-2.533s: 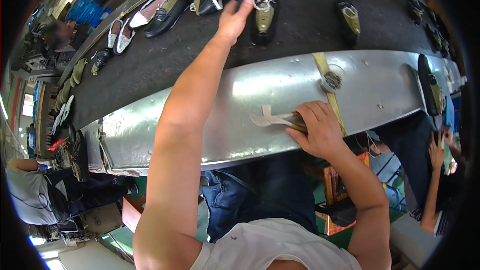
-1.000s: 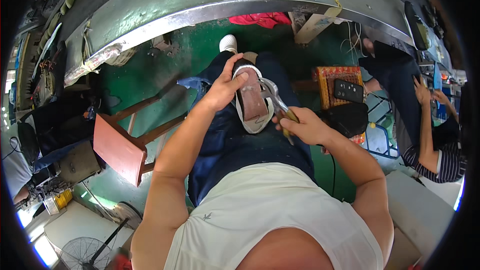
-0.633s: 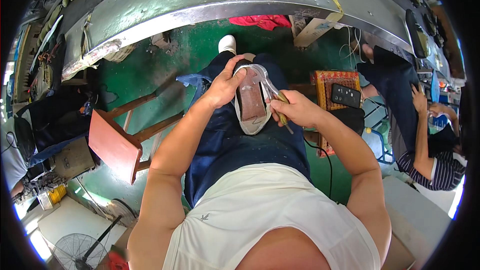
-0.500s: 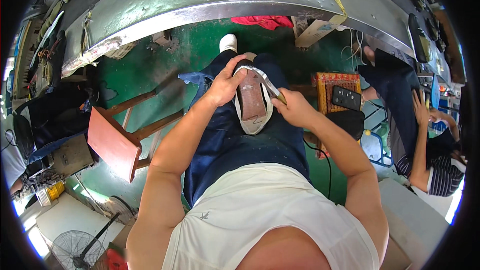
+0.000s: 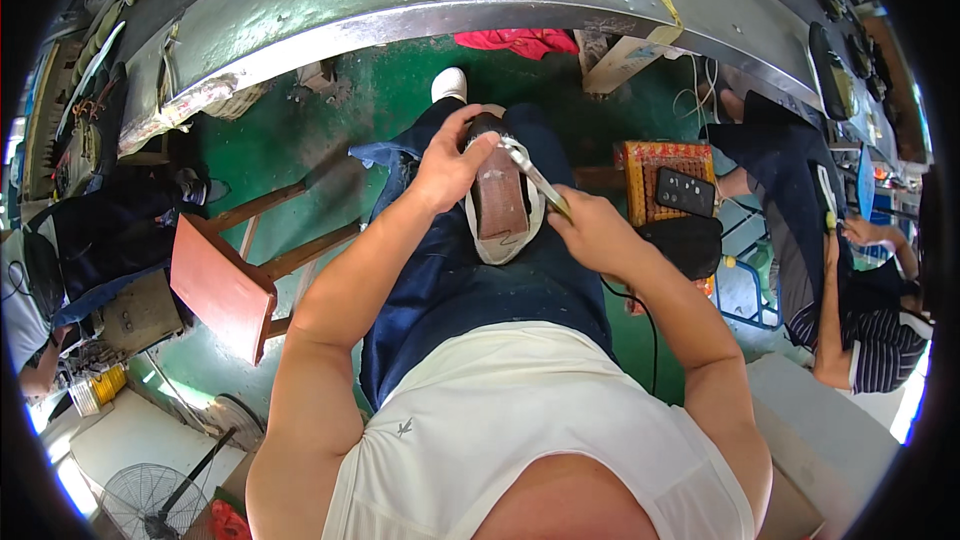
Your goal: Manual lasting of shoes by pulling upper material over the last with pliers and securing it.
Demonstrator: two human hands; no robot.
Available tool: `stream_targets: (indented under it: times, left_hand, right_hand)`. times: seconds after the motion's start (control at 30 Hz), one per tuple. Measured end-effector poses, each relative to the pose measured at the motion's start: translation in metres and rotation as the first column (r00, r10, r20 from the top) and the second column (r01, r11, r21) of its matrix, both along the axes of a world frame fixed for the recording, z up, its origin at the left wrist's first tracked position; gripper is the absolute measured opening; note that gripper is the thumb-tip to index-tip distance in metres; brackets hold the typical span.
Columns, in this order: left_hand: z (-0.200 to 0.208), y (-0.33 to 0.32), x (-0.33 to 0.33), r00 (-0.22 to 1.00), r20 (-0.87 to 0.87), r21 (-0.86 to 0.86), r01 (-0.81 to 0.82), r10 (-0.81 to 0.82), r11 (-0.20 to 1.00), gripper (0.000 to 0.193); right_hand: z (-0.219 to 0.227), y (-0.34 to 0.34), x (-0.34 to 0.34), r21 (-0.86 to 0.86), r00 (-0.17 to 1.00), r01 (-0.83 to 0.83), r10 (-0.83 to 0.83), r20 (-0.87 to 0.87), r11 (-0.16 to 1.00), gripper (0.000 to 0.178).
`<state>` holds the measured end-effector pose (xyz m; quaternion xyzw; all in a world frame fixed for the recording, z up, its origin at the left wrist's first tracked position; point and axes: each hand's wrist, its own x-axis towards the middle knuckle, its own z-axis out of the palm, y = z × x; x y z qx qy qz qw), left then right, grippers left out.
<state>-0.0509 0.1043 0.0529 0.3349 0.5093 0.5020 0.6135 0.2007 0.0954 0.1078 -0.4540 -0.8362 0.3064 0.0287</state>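
An unfinished shoe (image 5: 502,208) rests sole side up across my thighs, a brown insole board framed by its pale upper edge. My left hand (image 5: 448,166) grips the far end, thumb pressed at the rim and fingers curled over the side. In my right hand (image 5: 592,230) are metal pincers (image 5: 536,178), held by the handles. Their head meets the upper's edge close to my left thumb. The jaws are too small to make out, and my fingers hide part of the handles.
Ahead runs a metal-edged workbench (image 5: 400,25). A wooden stool (image 5: 222,285) stands at left. To the right, a phone (image 5: 685,192) and a black pouch (image 5: 683,245) lie on a beaded seat (image 5: 640,210). A person in a striped top (image 5: 885,355) works farther right.
The pincers' head has shifted slightly along the shoe's far rim, toward my left thumb. My right hand has turned a little; my left hand keeps its hold.
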Motion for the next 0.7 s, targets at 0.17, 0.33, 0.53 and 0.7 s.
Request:
stream_targets:
  times: [0.17, 0.33, 0.53, 0.7]
  left_hand:
    - [0.069, -0.027, -0.005, 0.920, -0.392, 0.392, 0.138, 0.030, 0.909, 0.094]
    - [0.109, -0.034, 0.000, 0.725, -0.665, 0.703, 0.526, 0.179, 0.479, 0.123]
    - [0.105, -0.043, 0.010, 0.726, -0.640, 0.756, 0.538, 0.252, 0.371, 0.125]
    - [0.091, -0.055, 0.020, 0.765, -0.604, 0.762, 0.473, 0.223, 0.442, 0.124]
  right_hand:
    - [0.020, -0.016, 0.041, -0.216, 0.882, 0.009, -0.109, -0.458, 0.976, 0.021]
    - [0.010, -0.005, 0.022, -0.310, 0.661, 0.117, -0.307, -0.684, 0.944, 0.032]
    - [0.026, 0.003, -0.010, -0.262, 0.531, -0.025, -0.209, -0.821, 0.965, 0.039]
    - [0.020, -0.002, -0.016, -0.225, 0.513, -0.033, -0.177, -0.840, 0.974, 0.044]
